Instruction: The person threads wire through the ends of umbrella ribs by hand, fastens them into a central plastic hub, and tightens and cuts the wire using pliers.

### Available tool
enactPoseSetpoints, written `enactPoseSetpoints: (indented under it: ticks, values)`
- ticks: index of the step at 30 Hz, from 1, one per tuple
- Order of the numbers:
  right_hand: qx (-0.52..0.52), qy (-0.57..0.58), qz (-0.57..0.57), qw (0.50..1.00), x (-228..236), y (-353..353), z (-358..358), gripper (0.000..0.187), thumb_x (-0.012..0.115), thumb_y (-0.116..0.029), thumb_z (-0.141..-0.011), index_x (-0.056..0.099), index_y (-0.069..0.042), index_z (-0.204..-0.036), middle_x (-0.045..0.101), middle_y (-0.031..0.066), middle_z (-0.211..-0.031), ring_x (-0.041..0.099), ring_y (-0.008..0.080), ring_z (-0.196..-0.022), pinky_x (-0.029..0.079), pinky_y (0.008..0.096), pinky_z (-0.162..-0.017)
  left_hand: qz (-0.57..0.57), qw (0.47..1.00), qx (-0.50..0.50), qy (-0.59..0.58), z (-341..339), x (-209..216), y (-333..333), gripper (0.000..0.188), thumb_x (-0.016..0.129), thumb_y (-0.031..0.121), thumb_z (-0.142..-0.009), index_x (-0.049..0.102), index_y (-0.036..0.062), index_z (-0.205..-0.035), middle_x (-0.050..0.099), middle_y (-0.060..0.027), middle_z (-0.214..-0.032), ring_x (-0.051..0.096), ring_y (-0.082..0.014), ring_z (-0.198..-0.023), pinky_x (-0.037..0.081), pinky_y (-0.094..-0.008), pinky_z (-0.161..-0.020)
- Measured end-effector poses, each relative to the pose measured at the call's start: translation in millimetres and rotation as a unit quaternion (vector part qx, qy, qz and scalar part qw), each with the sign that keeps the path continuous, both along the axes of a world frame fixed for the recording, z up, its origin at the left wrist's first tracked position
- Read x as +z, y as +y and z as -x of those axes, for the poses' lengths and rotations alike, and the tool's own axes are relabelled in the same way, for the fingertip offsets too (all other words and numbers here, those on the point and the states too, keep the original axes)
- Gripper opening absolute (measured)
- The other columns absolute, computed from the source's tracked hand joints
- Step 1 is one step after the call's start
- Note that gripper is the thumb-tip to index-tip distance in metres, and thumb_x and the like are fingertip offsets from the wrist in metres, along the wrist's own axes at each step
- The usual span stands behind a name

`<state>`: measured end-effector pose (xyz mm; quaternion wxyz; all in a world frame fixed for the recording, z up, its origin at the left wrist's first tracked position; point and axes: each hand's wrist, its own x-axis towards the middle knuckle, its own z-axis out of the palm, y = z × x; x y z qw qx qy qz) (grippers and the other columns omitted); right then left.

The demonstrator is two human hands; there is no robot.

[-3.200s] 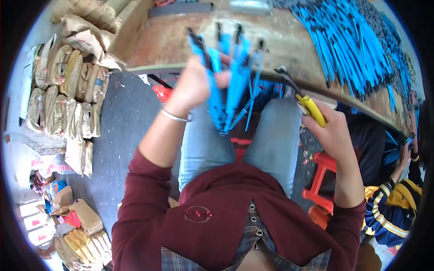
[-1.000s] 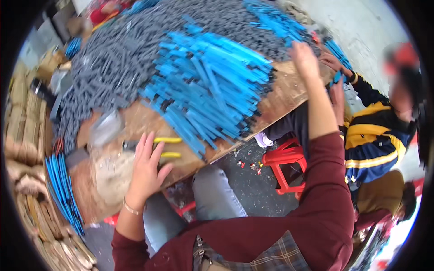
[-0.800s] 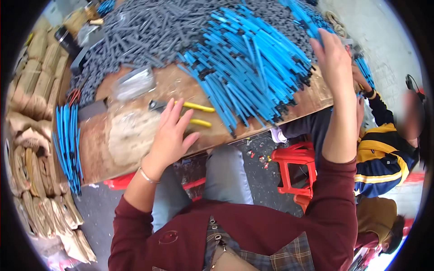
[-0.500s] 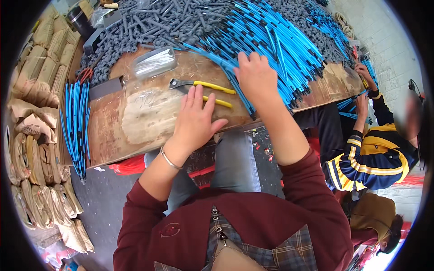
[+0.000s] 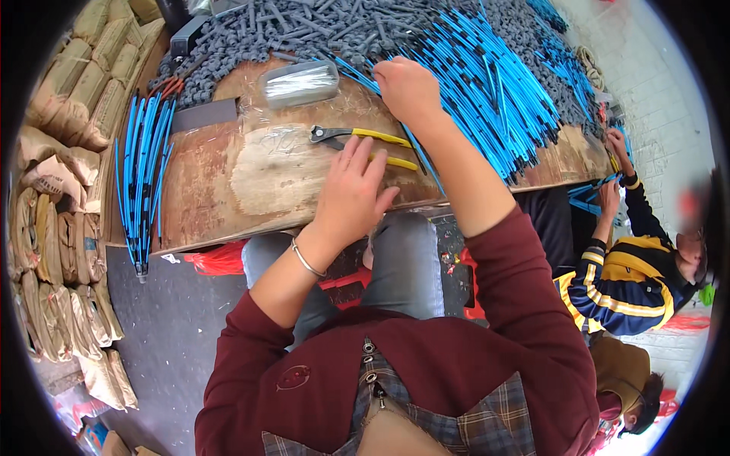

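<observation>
My left hand point(image 5: 353, 194) lies flat on the wooden table point(image 5: 228, 182), fingers apart and holding nothing. Its fingertips touch the yellow-handled pliers point(image 5: 365, 137) lying just beyond it. My right hand point(image 5: 407, 87) is further out, at the near edge of a big heap of blue rods point(image 5: 487, 83). Its fingers are curled over a few of the blue rods, and one rod runs out from under it toward the table's front edge.
A bundle of blue rods point(image 5: 141, 167) lies along the table's left edge beside a grey block point(image 5: 204, 115) and a clear plastic pack point(image 5: 300, 82). Grey parts point(image 5: 304, 23) cover the far side. Sacks point(image 5: 53, 152) stack at left. A person in a striped jacket point(image 5: 623, 281) works at right.
Earlier my left hand held blue rods and my right the pliers. Both now lie on the table. My right hand came back from the far heap to its near edge; my left stays flat.
</observation>
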<state>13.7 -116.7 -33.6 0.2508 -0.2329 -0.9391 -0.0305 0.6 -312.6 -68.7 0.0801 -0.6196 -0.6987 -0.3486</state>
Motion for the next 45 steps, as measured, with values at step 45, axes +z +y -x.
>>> enactPoseSetpoints:
  ticks: [45]
  values:
    - [0.005,-0.120,0.204,0.971,-12,-21,-53,0.028,0.060,-0.028,-0.079,0.062,-0.002,-0.088,0.063,0.0172,-0.083,0.060,0.0338,-0.077,0.048,0.0397,-0.070,-0.129,0.443,-0.409,-0.787,55,-17,-34,0.016,0.047,0.010,-0.090,0.052,0.0077,-0.105,0.063,-0.0120,-0.077,0.050,-0.0099,-0.050,0.037,-0.0215,-0.045]
